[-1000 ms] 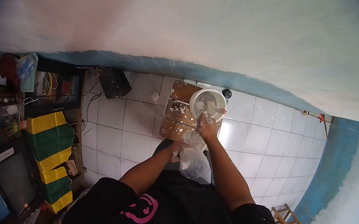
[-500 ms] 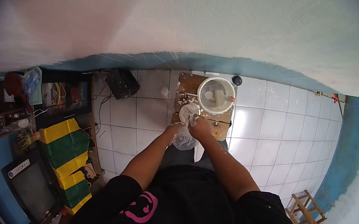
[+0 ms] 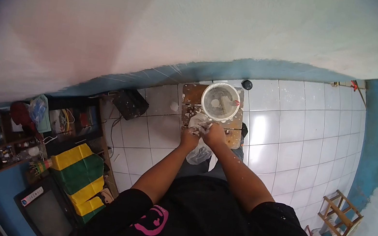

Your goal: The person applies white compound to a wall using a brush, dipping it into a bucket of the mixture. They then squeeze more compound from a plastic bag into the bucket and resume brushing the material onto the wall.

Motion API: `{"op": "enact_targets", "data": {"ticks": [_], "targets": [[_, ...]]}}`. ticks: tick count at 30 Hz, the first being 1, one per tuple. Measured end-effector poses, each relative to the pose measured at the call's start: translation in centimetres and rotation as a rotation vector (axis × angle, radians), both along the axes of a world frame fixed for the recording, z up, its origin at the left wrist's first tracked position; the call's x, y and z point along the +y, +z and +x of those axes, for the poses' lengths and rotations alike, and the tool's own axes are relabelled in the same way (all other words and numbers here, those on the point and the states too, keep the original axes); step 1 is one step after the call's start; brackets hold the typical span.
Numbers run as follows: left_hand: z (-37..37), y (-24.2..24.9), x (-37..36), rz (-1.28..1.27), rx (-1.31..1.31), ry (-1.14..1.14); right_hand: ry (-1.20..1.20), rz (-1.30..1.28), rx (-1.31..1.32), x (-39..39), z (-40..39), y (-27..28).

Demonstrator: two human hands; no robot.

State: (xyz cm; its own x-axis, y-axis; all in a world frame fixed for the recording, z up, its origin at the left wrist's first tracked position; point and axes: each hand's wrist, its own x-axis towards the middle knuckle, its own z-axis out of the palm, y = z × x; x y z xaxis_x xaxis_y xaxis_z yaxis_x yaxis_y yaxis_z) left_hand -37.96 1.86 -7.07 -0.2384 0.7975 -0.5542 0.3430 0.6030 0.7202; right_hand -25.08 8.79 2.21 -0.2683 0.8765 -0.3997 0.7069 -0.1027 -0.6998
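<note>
The left hand point(image 3: 189, 139) and right hand point(image 3: 214, 134) sit side by side, both closed on a thin plastic bag point(image 3: 200, 153) that hangs below them toward 6 o'clock. At 12 o'clock from the hands, a white bucket point(image 3: 220, 102) stands on a paint-spattered wooden board point(image 3: 191, 99) on the tiled floor point(image 3: 289, 133).

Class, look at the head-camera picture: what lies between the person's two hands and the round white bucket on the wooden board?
In the head view, only a short paint-spattered stretch of the wooden board separates the hands, gripping a crumpled white plastic bag, from the white bucket.
</note>
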Motion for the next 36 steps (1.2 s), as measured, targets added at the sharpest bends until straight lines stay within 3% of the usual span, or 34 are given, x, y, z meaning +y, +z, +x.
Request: {"op": "enact_targets", "data": {"ticks": [3, 6, 9, 12, 15, 18, 21, 22, 24, 26, 27, 30, 33, 36], "targets": [[0.2, 1.8, 0.4, 0.052, -0.022, 0.035, 0.031, -0.009, -0.091, 0.7, 0.4, 2.6], [-0.9, 0.0, 0.1, -0.011, 0.131, -0.14, 0.037, 0.056, -0.058, 0.6, 0.9, 3.3], [-1.2, -0.6, -0.2, -0.069, 0.009, -0.077, 0.082, 0.072, -0.105, 0.7, 1.2, 4.2], [-1.6, -1.8, 0.2, -0.256, 0.035, -0.104, 0.017, 0.301, -0.008, 0.7, 2.3, 5.1], [-1.0, 3.2, 2.8, -0.306, 0.144, -0.048, -0.066, 0.107, -0.065, 2.4, 4.8, 9.9], [-0.8, 0.2, 5.2, -0.09, 0.032, 0.059, -0.384, 0.52, -0.054, 2.8, 6.4, 6.7], [0.8, 3.3, 8.7, 0.048, -0.144, 0.203, -0.469, 0.163, 0.068, 3.6, 6.4, 4.2], [1.1, 4.2, 9.6, -0.047, -0.203, 0.196, -0.491, 0.073, 0.142, 4.1, 6.4, 3.6], [1.6, 6.0, 11.3, -0.236, -0.32, 0.177, -0.397, -0.083, 0.196, 4.8, 7.4, -4.4], [2.2, 6.8, 12.3, -0.316, -0.459, 0.223, -0.251, -0.028, 0.149, 5.4, 7.6, -5.5], [2.4, 6.7, 12.2, -0.286, -0.512, 0.258, -0.246, 0.153, 0.031, 5.2, 7.2, -5.0], [3.1, 7.1, 11.8, -0.266, -0.634, 0.268, -0.311, -0.017, 0.138, 4.9, 7.9, -1.9], [5.0, 11.0, 11.3, -0.231, -0.602, 0.229, -0.374, 0.098, -0.059, 4.0, 8.9, 1.9], [6.8, 12.8, 10.5, -0.213, -0.604, 0.177, -0.291, 0.381, 0.025, 2.5, 11.8, 3.0]]}}
